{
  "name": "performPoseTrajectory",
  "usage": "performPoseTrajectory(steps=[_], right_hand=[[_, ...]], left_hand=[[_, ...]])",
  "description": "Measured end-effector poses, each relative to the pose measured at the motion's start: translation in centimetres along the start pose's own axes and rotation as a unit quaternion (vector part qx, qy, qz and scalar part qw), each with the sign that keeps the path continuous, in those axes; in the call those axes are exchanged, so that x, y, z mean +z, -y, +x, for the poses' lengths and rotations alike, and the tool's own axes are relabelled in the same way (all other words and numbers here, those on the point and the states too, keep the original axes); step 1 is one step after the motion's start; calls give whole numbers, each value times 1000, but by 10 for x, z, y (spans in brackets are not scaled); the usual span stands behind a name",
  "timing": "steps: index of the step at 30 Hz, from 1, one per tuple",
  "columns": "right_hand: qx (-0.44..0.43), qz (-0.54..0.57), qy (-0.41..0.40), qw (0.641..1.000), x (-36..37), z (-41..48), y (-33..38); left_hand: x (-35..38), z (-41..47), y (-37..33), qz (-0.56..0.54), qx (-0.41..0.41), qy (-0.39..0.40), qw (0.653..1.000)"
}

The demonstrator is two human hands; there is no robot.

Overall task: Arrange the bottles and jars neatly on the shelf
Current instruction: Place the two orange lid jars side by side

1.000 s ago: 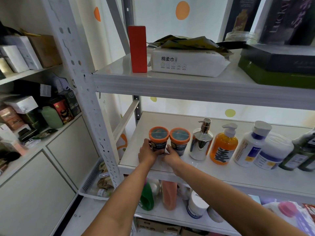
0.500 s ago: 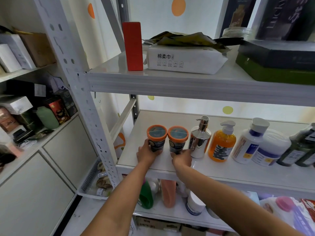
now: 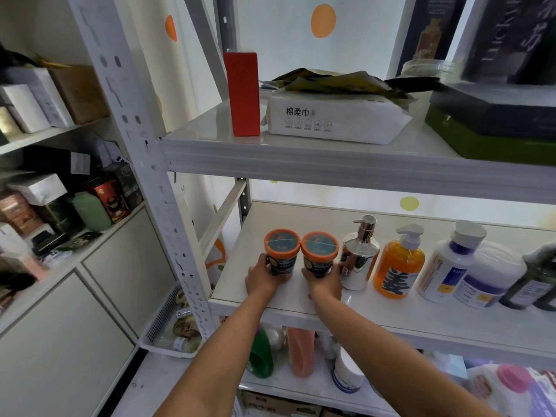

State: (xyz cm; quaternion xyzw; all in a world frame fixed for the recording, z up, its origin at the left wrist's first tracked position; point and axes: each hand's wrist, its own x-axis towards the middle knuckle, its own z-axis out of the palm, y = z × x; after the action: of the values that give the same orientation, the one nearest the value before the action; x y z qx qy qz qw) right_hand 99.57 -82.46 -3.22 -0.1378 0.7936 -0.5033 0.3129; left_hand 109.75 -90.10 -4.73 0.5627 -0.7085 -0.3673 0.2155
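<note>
Here, left fingers (image 3: 264,264) clasp the left jar (image 3: 282,254); right fingers (image 3: 337,270), right jar (image 3: 319,257).

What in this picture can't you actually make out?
Head view:
Labels on left jar and right jar: partly covered by the left hand and right hand, print too small.
The dark green bottles: cut by the right edge, blurred.
The lower-shelf bottles: tops hidden behind the middle shelf.
</note>
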Motion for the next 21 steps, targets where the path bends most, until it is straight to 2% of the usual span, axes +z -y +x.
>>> performPoseTrajectory(steps=[6,12,16,21], right_hand=[[24,-39,3,999,9,8,-9],[23,-26,-51,998,-2,-15,5],[-5,-36,-78,996,-2,-19,3],[-18,-103,-84,991,0,-24,5]], left_hand=[[1,-1,2,1,3,1,1000],[2,-1,2,0,-1,1,1000],[2,-1,2,2,2,-2,1000],[3,0,3,9,0,-1,1000]])
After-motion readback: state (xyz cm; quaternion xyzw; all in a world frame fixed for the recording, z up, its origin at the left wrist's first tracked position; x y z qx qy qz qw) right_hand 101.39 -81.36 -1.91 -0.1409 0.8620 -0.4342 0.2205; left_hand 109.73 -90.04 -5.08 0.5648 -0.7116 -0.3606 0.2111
